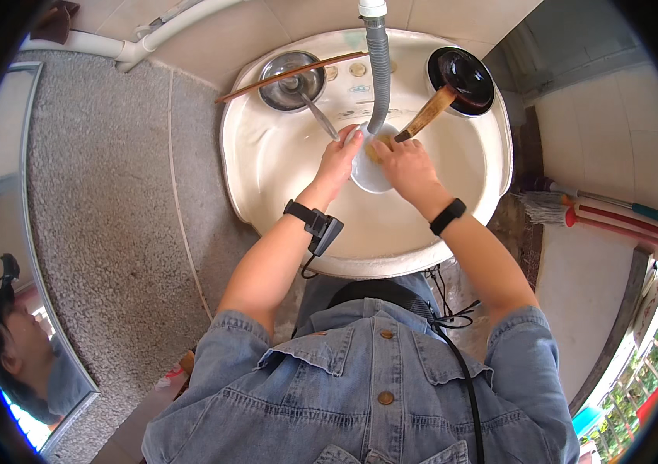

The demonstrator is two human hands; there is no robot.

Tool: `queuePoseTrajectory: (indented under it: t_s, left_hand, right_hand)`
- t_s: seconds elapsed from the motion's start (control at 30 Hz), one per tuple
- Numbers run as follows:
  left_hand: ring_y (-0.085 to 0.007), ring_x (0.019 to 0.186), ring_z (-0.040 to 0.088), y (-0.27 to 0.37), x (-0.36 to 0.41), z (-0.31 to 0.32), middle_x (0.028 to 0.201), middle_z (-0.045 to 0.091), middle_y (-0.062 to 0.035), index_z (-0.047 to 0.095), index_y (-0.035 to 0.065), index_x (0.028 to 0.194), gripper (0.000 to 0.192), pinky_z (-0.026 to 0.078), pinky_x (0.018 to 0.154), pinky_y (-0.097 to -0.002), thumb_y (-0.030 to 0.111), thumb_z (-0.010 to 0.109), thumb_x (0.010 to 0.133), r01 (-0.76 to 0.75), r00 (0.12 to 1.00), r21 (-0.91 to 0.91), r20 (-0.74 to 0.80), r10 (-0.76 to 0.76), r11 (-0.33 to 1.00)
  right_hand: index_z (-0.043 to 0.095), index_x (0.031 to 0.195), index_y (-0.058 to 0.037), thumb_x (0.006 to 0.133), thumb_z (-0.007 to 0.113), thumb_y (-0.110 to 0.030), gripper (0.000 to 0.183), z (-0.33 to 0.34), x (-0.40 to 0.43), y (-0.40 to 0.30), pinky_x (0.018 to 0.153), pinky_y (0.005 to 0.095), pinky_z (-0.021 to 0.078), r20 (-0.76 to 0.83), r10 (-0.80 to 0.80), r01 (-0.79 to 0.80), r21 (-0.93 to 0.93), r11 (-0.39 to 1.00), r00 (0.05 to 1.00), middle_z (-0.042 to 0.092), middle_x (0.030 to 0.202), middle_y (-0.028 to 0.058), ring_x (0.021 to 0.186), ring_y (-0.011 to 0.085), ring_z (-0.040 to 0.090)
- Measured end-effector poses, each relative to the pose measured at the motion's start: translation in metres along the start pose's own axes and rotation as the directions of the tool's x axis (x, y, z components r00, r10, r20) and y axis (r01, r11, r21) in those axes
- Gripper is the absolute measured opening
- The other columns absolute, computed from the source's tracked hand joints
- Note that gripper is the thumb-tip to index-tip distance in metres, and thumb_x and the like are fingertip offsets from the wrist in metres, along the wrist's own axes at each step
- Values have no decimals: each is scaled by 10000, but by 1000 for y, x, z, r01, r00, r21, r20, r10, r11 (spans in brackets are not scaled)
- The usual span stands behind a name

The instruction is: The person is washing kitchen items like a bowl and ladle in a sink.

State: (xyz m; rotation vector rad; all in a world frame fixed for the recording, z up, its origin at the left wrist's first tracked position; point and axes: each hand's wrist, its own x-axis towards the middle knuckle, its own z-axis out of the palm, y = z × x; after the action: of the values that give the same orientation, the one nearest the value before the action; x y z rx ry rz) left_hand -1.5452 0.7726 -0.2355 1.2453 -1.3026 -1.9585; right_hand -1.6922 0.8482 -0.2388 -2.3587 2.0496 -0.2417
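Over the basin of a cream washbasin (282,174), my left hand (339,159) grips the rim of a white bowl (368,178). My right hand (409,168) reaches inside it and presses a yellowish sponge (373,152), partly hidden by the fingers, against the bowl. A grey corrugated hose (379,69) hangs down from above, its lower end at the bowl's far edge. Close by my left hand is the end of a metal handle (318,116) that slopes out of a round metal vessel (274,93). A wooden handle (429,113) ends just above my right hand.
The wooden handle joins a glossy dark pan (468,75) on the basin's back right. Thin brown sticks (288,75), apparently chopsticks, lie across the metal vessel at back left. White pipe (172,29) runs along the wall. A mop (546,207) is at right, a mirror (33,232) at left.
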Motion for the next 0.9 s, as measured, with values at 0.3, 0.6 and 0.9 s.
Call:
queuePoseTrajectory:
  t_s: [0.3, 0.6, 0.9]
  left_hand:
    - [-190, 1133, 484, -14, -4, -5, 1221, 495, -75, 394, 111, 1314, 548, 506, 785, -380, 495, 399, 922, 104, 994, -59, -16, -105, 993]
    - [-169, 1083, 516, 10, -8, -3, 1206, 532, -97, 449, 74, 1274, 410, 458, 848, -296, 236, 515, 903, -74, 996, 400, -20, 90, 913]
    - [-249, 992, 565, -24, -5, -4, 1121, 549, -130, 420, 47, 1262, 400, 482, 790, -344, 70, 390, 864, -81, 960, -231, -278, 14, 970]
  right_hand:
    - [454, 1013, -18, 749, 601, -137, 325, 5, 17, -30, 733, 381, 476, 522, 182, -472, 843, -259, 833, 593, 950, 221, 850, 348, 597]
    - [578, 939, -114, 732, 608, -165, 216, 18, 10, -26, 757, 356, 441, -143, 118, -105, 94, 990, 983, 579, 924, 70, 879, 242, 567]
    - [608, 919, -94, 730, 627, -266, 256, -38, 0, -53, 715, 400, 495, 256, 423, -425, 824, 374, 869, 616, 876, 148, 727, 340, 614]
